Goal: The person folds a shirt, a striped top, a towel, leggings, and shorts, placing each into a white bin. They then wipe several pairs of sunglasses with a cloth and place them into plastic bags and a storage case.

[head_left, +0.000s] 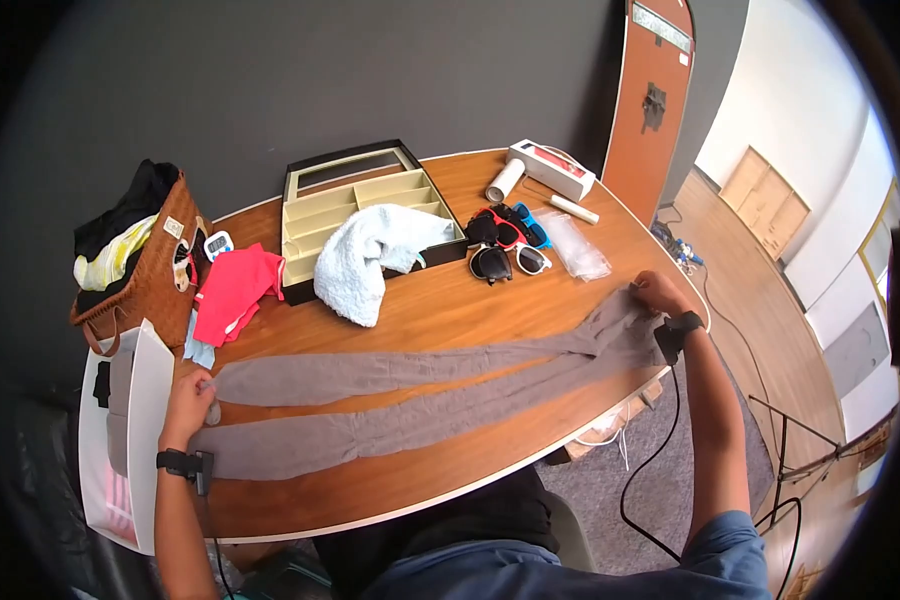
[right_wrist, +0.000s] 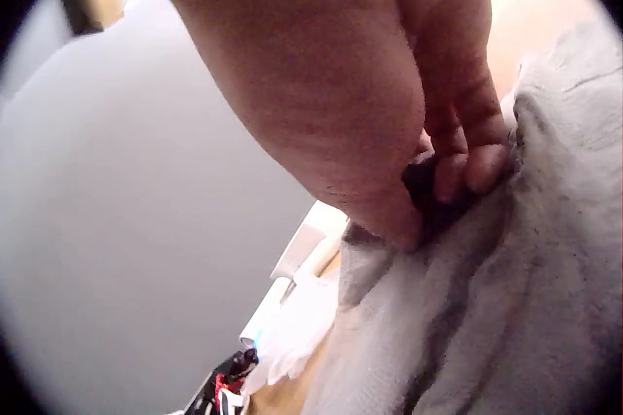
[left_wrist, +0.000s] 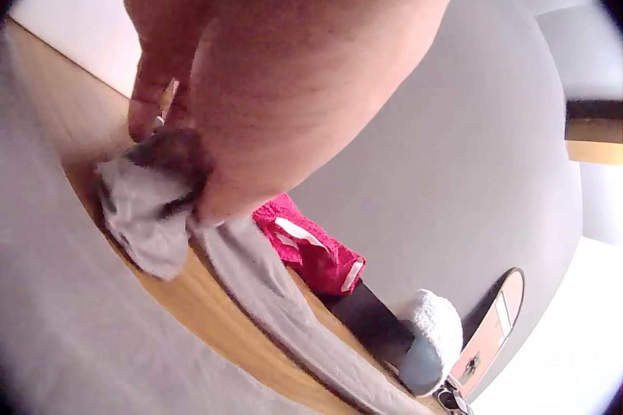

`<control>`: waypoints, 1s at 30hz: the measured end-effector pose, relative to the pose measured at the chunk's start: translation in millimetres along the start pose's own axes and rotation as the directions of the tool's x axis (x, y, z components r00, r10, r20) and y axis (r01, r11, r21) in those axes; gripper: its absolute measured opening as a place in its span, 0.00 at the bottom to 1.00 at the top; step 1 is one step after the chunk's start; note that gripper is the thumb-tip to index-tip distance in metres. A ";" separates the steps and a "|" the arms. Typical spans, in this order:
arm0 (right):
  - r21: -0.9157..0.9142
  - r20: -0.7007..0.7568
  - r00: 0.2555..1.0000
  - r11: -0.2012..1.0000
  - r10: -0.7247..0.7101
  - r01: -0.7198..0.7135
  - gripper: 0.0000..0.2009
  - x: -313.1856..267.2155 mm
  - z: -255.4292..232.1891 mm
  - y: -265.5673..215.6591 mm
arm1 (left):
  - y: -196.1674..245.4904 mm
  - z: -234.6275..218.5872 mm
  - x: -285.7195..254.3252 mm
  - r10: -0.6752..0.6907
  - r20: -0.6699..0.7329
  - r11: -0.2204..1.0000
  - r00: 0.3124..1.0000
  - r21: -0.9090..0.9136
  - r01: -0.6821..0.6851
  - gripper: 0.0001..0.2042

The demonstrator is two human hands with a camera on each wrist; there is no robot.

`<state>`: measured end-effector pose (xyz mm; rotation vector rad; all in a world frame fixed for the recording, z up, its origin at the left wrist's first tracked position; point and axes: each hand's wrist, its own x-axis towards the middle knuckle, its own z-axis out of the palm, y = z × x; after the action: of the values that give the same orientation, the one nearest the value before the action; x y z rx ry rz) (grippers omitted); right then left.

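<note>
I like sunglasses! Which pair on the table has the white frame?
The white-framed sunglasses are the pair lying nearest the table's front edge, beside the clear plastic bag. The others behind it have red, blue and black frames.

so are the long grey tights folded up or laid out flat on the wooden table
Laid out flat: the long grey tights stretch across the wooden table, left hand pinching the toes, right hand the waist.

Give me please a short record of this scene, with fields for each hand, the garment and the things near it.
left hand: left hand pinches the toe ends of the grey tights
right hand: right hand grips the waist end
garment: tights lie stretched flat across the wooden table, legs side by side
nearby: white towel over a divided tray; sunglasses; red cloth; wicker basket
</note>
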<state>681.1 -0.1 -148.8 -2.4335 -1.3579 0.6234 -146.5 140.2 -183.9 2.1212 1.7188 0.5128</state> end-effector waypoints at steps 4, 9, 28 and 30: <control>0.448 -0.107 0.991 0.886 -0.079 0.119 0.10 2.0 -3.1 12.1 | -0.6 -5.7 -3.2 0.118 -0.470 0.991 0.875 -0.003 -0.135 0.07; 0.246 -0.244 0.969 0.969 0.035 0.027 0.09 8.5 6.8 20.3 | -3.5 -0.9 -10.5 0.127 -0.448 0.985 0.885 0.162 -0.059 0.12; 0.429 -0.190 0.979 0.892 -0.069 0.145 0.04 26.7 10.1 51.8 | -45.8 13.7 16.2 -0.187 -0.313 0.979 0.931 -0.142 0.149 0.17; 0.442 -0.191 0.980 0.887 -0.051 0.132 0.04 22.4 7.1 48.9 | -56.4 17.8 21.8 -0.200 -0.334 0.975 0.921 0.022 0.220 0.17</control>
<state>723.8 -5.9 -181.9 -1.9851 -1.1016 0.6066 -181.4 171.5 -226.0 1.9385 2.1396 0.7995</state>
